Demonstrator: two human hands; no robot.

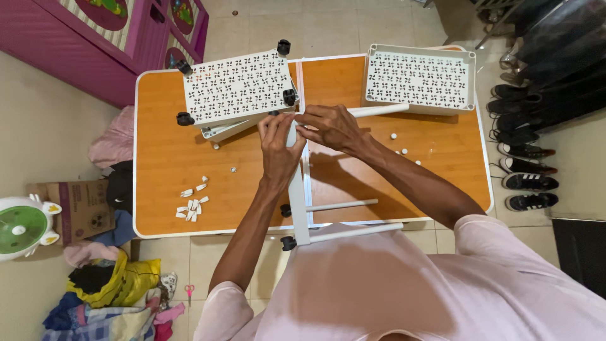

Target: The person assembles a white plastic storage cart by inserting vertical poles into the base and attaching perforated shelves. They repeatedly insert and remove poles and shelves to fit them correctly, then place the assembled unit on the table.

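Both hands meet at the middle of the orange surface [170, 164]. The left hand [278, 148] and right hand [331, 126] each close a fingertip grip on the top end of a white post [298, 196] that runs toward the near edge. Two perforated white shelf panels [237, 85] [420, 79] lie along the far edge. Small white clips [191, 205] sit near the near-left corner.

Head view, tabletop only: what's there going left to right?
Pile of small white clips → perforated shelf with black casters → left hand → right hand → second perforated shelf.
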